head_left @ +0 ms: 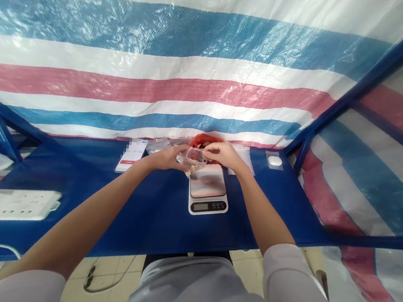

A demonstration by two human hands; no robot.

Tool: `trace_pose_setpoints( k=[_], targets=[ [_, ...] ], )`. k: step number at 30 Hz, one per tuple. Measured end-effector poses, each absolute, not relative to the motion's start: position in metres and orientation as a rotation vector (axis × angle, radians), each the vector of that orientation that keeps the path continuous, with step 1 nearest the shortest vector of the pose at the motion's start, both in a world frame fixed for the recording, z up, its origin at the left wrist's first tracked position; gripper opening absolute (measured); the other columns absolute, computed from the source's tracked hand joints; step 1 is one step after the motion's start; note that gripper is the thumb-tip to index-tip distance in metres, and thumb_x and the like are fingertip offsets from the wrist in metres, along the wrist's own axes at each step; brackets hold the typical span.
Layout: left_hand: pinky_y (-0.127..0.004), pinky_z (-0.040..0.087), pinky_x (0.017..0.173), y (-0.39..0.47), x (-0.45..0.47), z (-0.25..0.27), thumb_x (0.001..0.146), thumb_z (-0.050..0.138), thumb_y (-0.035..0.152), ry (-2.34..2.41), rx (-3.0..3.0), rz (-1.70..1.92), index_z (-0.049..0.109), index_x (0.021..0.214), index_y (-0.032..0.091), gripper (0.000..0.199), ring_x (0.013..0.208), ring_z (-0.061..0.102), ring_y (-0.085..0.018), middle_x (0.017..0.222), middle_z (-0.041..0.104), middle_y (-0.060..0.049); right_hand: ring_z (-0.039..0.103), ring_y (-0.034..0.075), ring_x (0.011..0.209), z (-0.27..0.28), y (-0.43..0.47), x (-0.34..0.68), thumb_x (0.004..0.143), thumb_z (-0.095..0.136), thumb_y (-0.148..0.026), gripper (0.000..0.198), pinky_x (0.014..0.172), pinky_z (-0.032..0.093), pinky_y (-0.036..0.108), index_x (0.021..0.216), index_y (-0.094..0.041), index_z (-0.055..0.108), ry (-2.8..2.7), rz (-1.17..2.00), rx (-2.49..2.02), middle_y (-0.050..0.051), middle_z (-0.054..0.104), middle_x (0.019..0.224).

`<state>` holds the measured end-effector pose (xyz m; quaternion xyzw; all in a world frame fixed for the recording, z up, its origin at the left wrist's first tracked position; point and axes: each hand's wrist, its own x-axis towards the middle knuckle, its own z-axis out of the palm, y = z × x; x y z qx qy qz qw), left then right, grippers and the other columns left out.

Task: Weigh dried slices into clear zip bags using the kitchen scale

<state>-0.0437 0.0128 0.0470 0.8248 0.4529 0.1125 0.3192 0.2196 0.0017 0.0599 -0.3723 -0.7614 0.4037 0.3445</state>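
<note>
My left hand (171,158) is closed around a small clear plastic bag (196,157) above the far end of a kitchen scale (208,183). At the bag's right edge, the fingers of my right hand (223,153) are pinched together on the plastic. What is inside the bag is too small to make out. The scale has a shiny metal plate and a white body, with its display and buttons facing me. Just behind my hands sits a red bag (206,139), partly hidden by them.
A phone (131,155) showing a timer lies left of my hands, near other clear plastic bags (159,145). A round white object (275,161) rests at the far right of the blue table (137,216). A white power strip (12,204) is on the left. Blue posts and striped sheeting enclose the table.
</note>
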Motion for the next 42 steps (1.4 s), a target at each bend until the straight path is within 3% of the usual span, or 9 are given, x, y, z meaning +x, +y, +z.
trace_pose_setpoints(
  k=[4,7,12,15,22,27,33,39,42],
  targets=[
    [-0.031,0.050,0.080,0.019,-0.041,0.050,0.073,0.070,0.062,1.194,2.182,0.194,0.071,0.112,0.023,0.055,0.094,0.069,-0.026,0.104,0.075,-0.004,0.063,0.016,0.072,0.054,0.007,0.225,0.085,0.065,-0.039,0.024,0.068,0.049,0.027,0.074,-0.019,0.072,-1.889,1.079,-0.968,0.002,0.071,0.077],
    [-0.027,0.048,0.072,0.019,-0.038,0.056,0.073,0.069,0.062,1.254,2.157,0.195,0.072,0.101,0.023,0.048,0.086,0.069,-0.023,0.094,0.076,-0.002,0.066,0.018,0.076,0.043,0.015,0.230,0.084,0.067,-0.040,0.023,0.071,0.052,0.029,0.077,-0.019,0.075,-1.827,1.041,-0.995,0.003,0.073,0.079],
    [-0.028,0.046,0.067,0.023,-0.037,0.069,0.074,0.069,0.060,1.334,2.160,0.201,0.074,0.102,0.024,0.047,0.080,0.069,-0.023,0.092,0.077,-0.002,0.072,0.021,0.084,0.033,0.024,0.243,0.081,0.072,-0.042,0.027,0.079,0.057,0.032,0.093,-0.019,0.080,-1.646,1.060,-1.032,0.005,0.079,0.091],
    [-0.029,0.045,0.064,0.029,-0.036,0.078,0.074,0.069,0.059,1.366,2.186,0.183,0.073,0.106,0.023,0.048,0.080,0.069,-0.024,0.092,0.077,-0.003,0.073,0.022,0.086,0.034,0.023,0.246,0.078,0.075,-0.044,0.030,0.082,0.059,0.034,0.095,-0.019,0.081,-1.556,1.051,-1.026,0.005,0.080,0.093],
    [-0.028,0.046,0.063,0.035,-0.012,0.104,0.075,0.068,0.053,1.390,2.188,0.059,0.072,0.092,0.023,0.034,0.077,0.069,-0.022,0.087,0.076,-0.003,0.075,0.026,0.092,0.027,0.028,0.233,0.078,0.077,-0.045,0.028,0.088,0.058,0.037,0.094,-0.022,0.082,-1.550,0.924,-1.025,0.004,0.081,0.095],
    [-0.027,0.047,0.065,0.042,0.001,0.114,0.078,0.065,0.043,1.410,2.285,-0.070,0.071,0.095,0.024,0.026,0.077,0.069,-0.022,0.088,0.076,-0.002,0.073,0.023,0.085,0.016,0.040,0.234,0.078,0.074,-0.044,0.026,0.082,0.058,0.035,0.088,-0.021,0.080,-1.498,1.000,-1.017,0.004,0.079,0.088],
    [-0.029,0.048,0.068,0.059,-0.009,0.115,0.079,0.062,0.050,1.472,2.283,-0.047,0.071,0.096,0.024,0.032,0.083,0.070,-0.024,0.092,0.077,-0.005,0.069,0.019,0.072,-0.003,0.050,0.239,0.074,0.074,-0.043,0.023,0.071,0.056,0.033,0.079,-0.020,0.077,-1.286,1.135,-1.019,0.002,0.076,0.077],
    [-0.029,0.047,0.071,0.070,-0.007,0.124,0.080,0.059,0.053,1.550,2.360,-0.063,0.071,0.094,0.023,0.035,0.083,0.070,-0.024,0.092,0.076,-0.005,0.071,0.022,0.077,-0.009,0.054,0.233,0.067,0.080,-0.049,0.037,0.074,0.060,0.036,0.088,-0.019,0.075,-1.081,1.267,-1.059,0.005,0.076,0.083],
    [-0.030,0.045,0.069,0.073,-0.001,0.131,0.080,0.060,0.046,1.551,2.410,-0.121,0.072,0.092,0.024,0.028,0.081,0.069,-0.025,0.089,0.076,-0.005,0.072,0.021,0.085,0.003,0.050,0.233,0.075,0.074,-0.048,0.036,0.073,0.061,0.034,0.100,-0.021,0.075,-1.110,1.267,-1.018,0.006,0.078,0.097]
  ],
)
